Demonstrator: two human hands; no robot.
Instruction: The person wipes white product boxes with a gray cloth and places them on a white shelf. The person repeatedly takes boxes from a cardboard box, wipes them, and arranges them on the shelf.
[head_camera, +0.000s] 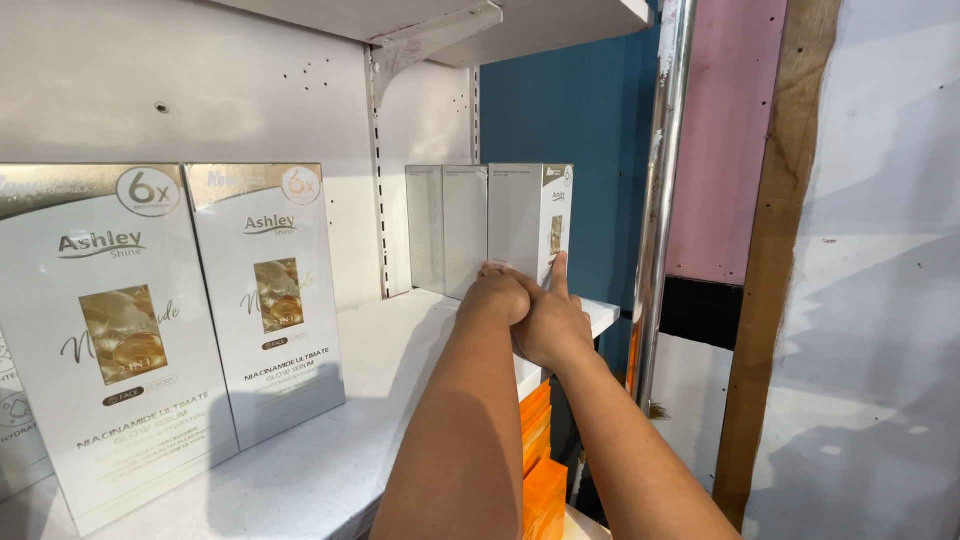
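Two forearms rise from the 6 o'clock edge of the view toward the centre, crossing above a stack of orange boxes (541, 470) on the level below the shelf.

The left hand (497, 297) sits just left of the view's centre. Its grip is curled, knuckles toward the camera, pressed against the lower part of a row of white boxes (515, 220). Whether its fingers clamp a box cannot be told; they are hidden behind the knuckles.

The right hand (550, 322) touches the left hand at its 4 o'clock side. Its thumb points to 12 o'clock and lies flat on the front face of the endmost box at the right of the row. The remaining fingers are hidden, so this grip cannot be told as pinching or spread.

The row of white boxes stands upright at the far right end of the white shelf (330, 450), near its front edge, slightly above the view's centre.

At 9 o'clock, well apart from the hands, two large white cartons (170, 320) with gold picture panels stand upright, side by side, on the same shelf.

At 12 o'clock, a white bracket (430, 40) supports an upper shelf. At 2 o'clock, a chrome pole (665, 200) runs vertically beside a blue wall (590, 120).
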